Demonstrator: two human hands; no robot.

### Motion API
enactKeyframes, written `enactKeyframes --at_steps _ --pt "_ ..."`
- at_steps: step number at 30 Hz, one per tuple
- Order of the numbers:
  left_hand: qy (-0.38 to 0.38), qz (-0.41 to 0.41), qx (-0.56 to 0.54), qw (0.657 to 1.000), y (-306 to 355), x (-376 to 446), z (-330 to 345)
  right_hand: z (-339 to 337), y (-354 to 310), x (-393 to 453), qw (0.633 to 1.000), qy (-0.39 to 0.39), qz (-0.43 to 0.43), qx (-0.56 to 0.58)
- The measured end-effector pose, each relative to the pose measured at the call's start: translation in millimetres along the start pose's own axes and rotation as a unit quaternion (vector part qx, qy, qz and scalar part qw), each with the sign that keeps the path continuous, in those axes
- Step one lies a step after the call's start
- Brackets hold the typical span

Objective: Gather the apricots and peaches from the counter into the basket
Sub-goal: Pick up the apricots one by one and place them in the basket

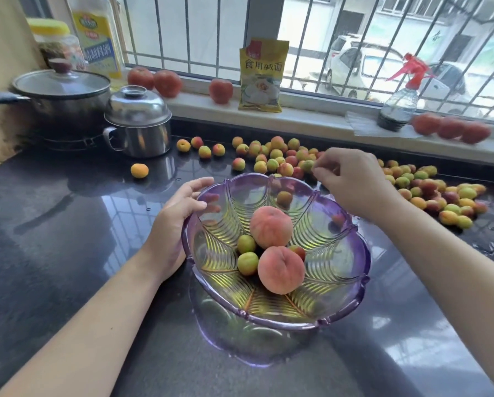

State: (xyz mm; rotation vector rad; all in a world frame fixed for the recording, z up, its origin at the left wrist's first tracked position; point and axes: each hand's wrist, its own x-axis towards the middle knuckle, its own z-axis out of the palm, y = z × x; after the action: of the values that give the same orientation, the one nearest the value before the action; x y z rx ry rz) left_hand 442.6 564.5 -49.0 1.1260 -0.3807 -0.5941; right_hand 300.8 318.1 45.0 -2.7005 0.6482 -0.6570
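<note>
A purple glass basket (268, 319) stands on the dark counter (54, 239). In it lie two peaches (271, 227) (280, 270) and three small apricots (248, 263). My left hand (177, 222) grips the basket's left rim, thumb inside. My right hand (351, 181) reaches past the far rim, and its fingertips pinch a greenish apricot (307, 166) at the edge of a pile of several apricots (271, 159). More apricots (429, 193) are spread to the right. One orange apricot (139, 170) lies alone at the left.
A small steel pot (138, 121) and a lidded pan (62, 96) stand at the back left. On the windowsill are red round fruits (167, 83), a yellow packet (261, 75) and a spray bottle (397, 107). An oil bottle (97, 38) stands in the corner.
</note>
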Motion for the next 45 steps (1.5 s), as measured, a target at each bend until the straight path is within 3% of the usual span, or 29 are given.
enactKeyframes --at_steps 3,8,16,19,22,28,31,35,39,45 --pt "-0.018 -0.005 -0.024 1.000 -2 1 -2 6 34 9 0.998 0.006 0.056 -0.025" --pt "0.004 0.006 -0.016 1.000 -1 4 -4 22 49 29 0.998 -0.046 0.054 -0.004" --pt "0.064 0.027 -0.006 0.998 12 10 -25 54 52 33 0.975 -0.214 -0.018 0.050" --pt "0.073 0.031 -0.016 0.997 13 12 -29 72 49 33 0.978 -0.185 -0.099 -0.002" --pt "0.073 0.024 -0.024 0.997 13 10 -28 85 45 38 0.977 -0.170 -0.122 -0.045" --pt "0.073 0.010 -0.028 0.997 15 11 -25 79 47 32 0.988 -0.131 -0.081 -0.002" --pt "0.076 0.009 -0.028 0.997 15 10 -24 62 49 28 0.995 -0.078 -0.005 0.066" --pt "0.076 0.006 -0.026 0.997 16 9 -24 33 54 17 0.955 -0.076 0.073 0.277" --pt "0.076 0.010 -0.029 0.997 16 7 -23 9 43 2 0.864 -0.127 0.065 0.483" --pt "0.078 0.012 -0.022 0.997 16 2 -21 -5 18 -18 0.818 -0.255 0.029 0.516"
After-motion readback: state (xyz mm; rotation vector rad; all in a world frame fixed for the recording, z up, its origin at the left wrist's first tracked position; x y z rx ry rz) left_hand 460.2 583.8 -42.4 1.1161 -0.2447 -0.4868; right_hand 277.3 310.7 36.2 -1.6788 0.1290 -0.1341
